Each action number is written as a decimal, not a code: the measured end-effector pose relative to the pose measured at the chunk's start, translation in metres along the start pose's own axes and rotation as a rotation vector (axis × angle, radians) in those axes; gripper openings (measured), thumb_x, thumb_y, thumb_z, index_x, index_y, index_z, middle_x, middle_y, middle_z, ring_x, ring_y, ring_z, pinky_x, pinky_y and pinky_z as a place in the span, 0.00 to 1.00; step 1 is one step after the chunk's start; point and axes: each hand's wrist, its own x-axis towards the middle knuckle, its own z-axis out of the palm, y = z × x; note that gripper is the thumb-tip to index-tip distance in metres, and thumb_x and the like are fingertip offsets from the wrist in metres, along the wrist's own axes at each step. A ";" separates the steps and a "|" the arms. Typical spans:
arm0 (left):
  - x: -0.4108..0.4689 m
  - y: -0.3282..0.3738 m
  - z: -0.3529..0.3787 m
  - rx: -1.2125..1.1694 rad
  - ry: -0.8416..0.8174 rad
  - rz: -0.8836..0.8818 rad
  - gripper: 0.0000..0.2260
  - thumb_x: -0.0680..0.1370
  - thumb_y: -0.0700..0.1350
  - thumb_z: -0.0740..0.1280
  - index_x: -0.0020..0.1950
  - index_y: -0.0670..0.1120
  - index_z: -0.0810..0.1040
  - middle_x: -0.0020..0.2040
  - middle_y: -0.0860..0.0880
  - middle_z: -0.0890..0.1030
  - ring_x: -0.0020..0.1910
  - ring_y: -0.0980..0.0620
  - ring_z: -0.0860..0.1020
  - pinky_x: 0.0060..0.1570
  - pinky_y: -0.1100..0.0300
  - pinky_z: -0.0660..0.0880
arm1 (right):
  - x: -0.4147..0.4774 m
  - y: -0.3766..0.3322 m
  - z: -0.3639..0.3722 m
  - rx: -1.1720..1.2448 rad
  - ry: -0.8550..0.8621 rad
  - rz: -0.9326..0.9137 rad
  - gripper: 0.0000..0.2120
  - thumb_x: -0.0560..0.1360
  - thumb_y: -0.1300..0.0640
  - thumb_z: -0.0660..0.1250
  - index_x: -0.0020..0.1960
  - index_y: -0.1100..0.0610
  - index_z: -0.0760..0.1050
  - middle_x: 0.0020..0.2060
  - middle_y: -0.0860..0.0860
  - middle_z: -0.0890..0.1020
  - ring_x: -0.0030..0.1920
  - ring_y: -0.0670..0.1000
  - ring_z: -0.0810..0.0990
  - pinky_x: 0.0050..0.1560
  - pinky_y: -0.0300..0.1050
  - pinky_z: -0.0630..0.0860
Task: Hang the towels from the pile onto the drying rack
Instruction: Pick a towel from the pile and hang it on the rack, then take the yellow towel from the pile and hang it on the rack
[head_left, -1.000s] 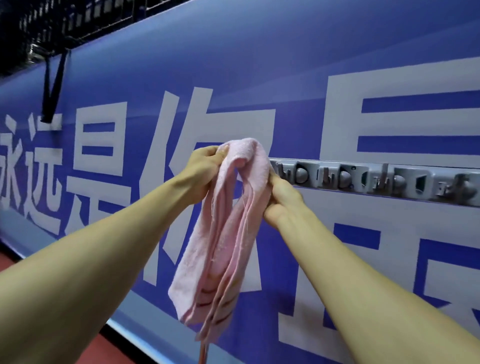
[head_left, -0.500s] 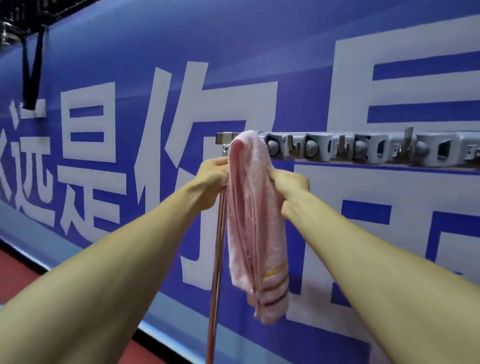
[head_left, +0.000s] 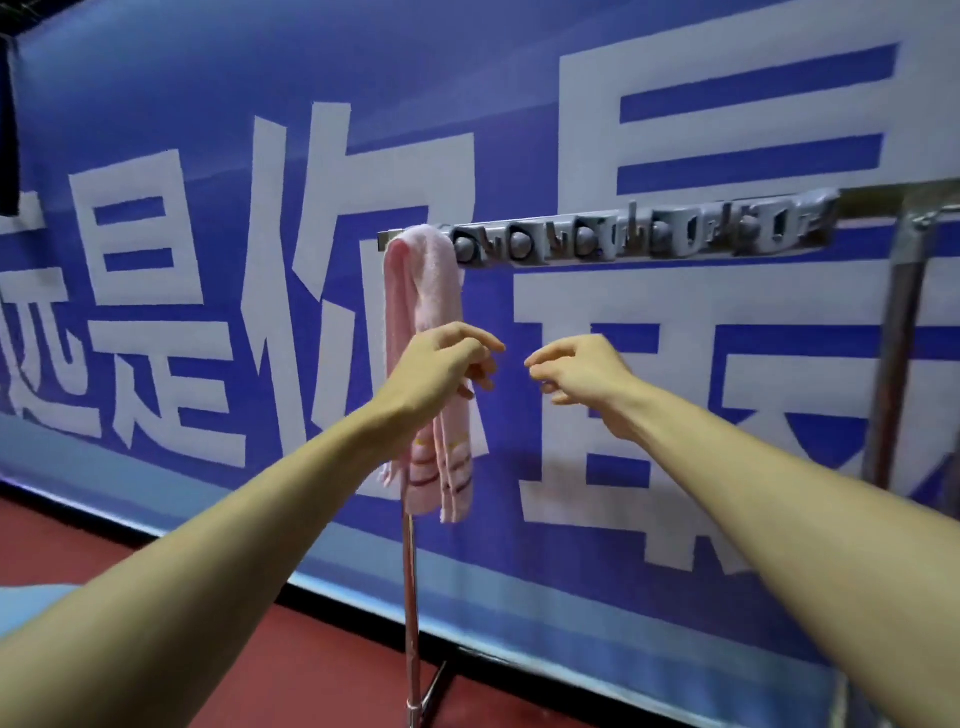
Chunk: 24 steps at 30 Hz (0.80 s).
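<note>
The pink towel is up on the rack — draped over the left end of its top bar, both halves hanging down in front of the rack's left pole, striped ends at the bottom. The left hand hovers in front of the hanging cloth below the bar, fingers loosely curled and clasping nothing. The right hand floats just beside it under the bar — relaxed, fingers slack, empty too.

head cam | worn view, facing forward and slightly down | near the left end of the drying rack top bar | blue banner behind | single view
</note>
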 end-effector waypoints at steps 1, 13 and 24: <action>-0.011 0.002 0.014 0.013 -0.042 -0.034 0.11 0.78 0.37 0.59 0.48 0.46 0.81 0.43 0.47 0.82 0.42 0.51 0.80 0.46 0.56 0.75 | -0.013 0.006 -0.012 -0.030 -0.016 0.008 0.06 0.76 0.62 0.67 0.49 0.56 0.82 0.46 0.52 0.83 0.47 0.50 0.81 0.45 0.42 0.80; -0.158 -0.037 0.233 0.047 -0.478 -0.329 0.07 0.78 0.39 0.62 0.46 0.44 0.79 0.41 0.46 0.80 0.40 0.50 0.78 0.41 0.66 0.72 | -0.189 0.186 -0.162 -0.181 -0.199 0.289 0.06 0.76 0.63 0.66 0.51 0.60 0.80 0.40 0.53 0.80 0.36 0.46 0.77 0.39 0.39 0.76; -0.281 -0.165 0.427 0.100 -0.893 -0.587 0.06 0.78 0.39 0.62 0.48 0.41 0.78 0.42 0.47 0.78 0.39 0.52 0.76 0.39 0.67 0.71 | -0.309 0.416 -0.205 -0.194 -0.157 0.711 0.05 0.74 0.66 0.66 0.46 0.65 0.80 0.38 0.59 0.80 0.37 0.54 0.76 0.36 0.44 0.74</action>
